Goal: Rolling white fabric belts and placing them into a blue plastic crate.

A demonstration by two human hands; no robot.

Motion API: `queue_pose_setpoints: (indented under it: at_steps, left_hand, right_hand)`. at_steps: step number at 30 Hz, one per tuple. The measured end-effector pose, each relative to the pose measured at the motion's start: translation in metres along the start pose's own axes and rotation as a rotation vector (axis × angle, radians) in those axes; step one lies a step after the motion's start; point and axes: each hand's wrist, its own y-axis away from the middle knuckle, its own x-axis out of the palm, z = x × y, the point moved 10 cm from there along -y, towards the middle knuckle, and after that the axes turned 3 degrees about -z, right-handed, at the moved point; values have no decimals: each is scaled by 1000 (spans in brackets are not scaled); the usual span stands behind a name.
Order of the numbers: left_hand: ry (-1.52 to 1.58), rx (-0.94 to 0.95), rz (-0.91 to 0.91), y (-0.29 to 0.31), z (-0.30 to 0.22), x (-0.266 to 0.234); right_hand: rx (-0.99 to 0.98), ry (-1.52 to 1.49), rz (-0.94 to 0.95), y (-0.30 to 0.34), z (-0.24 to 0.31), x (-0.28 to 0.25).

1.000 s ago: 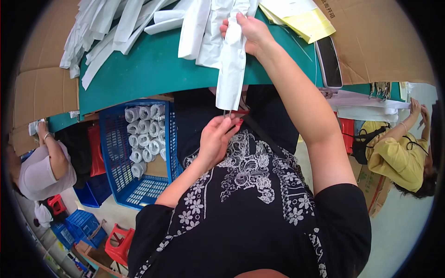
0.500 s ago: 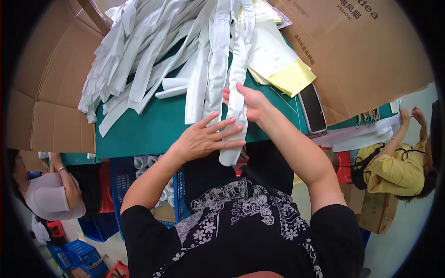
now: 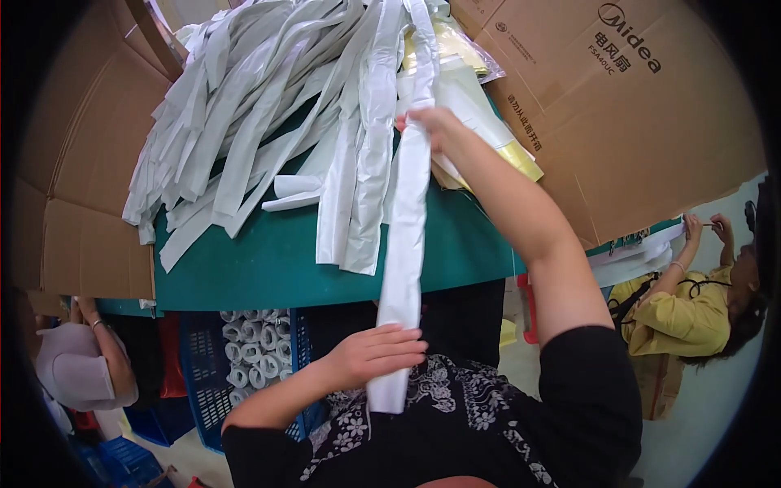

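A long, flat white strip (image 3: pixel 407 215) of thin, slightly creased material runs from the heap over the table's near edge toward my body. Near its lower end my left hand (image 3: pixel 378 355) lies across it, fingers together over the top; its thumb cannot be made out. Farther up, my right hand (image 3: pixel 433 128) is closed round the same strip, its fingers partly hidden behind it. The stretch between my hands looks straight. Just left of it, other white strips (image 3: pixel 370 163) hang down from the heap, their ends on the green table (image 3: pixel 325 281).
A large heap of white strips (image 3: pixel 244 122) covers the back left. Yellow-edged sheets (image 3: pixel 521 159) lie beside my right forearm. Open cardboard box sides stand left (image 3: pixel 98 179) and right (image 3: pixel 561 138). Below the table, a blue crate (image 3: pixel 199 358) holds white rolls. Co-workers sit on both sides.
The strip's lower end has come down toward my body, with my left hand moving down with it. My right hand has moved farther away, up the strip. The view has shifted slightly.
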Motion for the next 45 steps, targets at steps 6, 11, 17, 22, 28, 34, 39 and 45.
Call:
queue_pose_setpoints:
  at_steps: [6,11,17,22,28,34,39,45]
  left_hand:
    - [530,-598,-119,68,18,-53]
    - [500,-745,-332,72,37,-84]
    - [188,-691,-102,17,82,-102]
    - [-51,-430,0,-24,121,-77]
    - [-151,-183,-121,-65,114,-73]
    - [-246,-155,-209,-76,88,-91]
    - [-249,24,-247,-92,49,-60]
    - [90,-46,-159,-70,37,-19]
  right_hand:
    - [-88,-72,6,-121,115,17]
    - [-72,-221,-5,-149,166,37]
    - [-397,-177,-119,-200,326,18]
    - [-898,-1,-398,-173,394,-9]
    - [-512,1194,-193,-94,322,-5]
    - [230,1384,589,112,31,18]
    - [399,115,473,175,-88,12]
    - [37,-232,339,146,-86,-26]
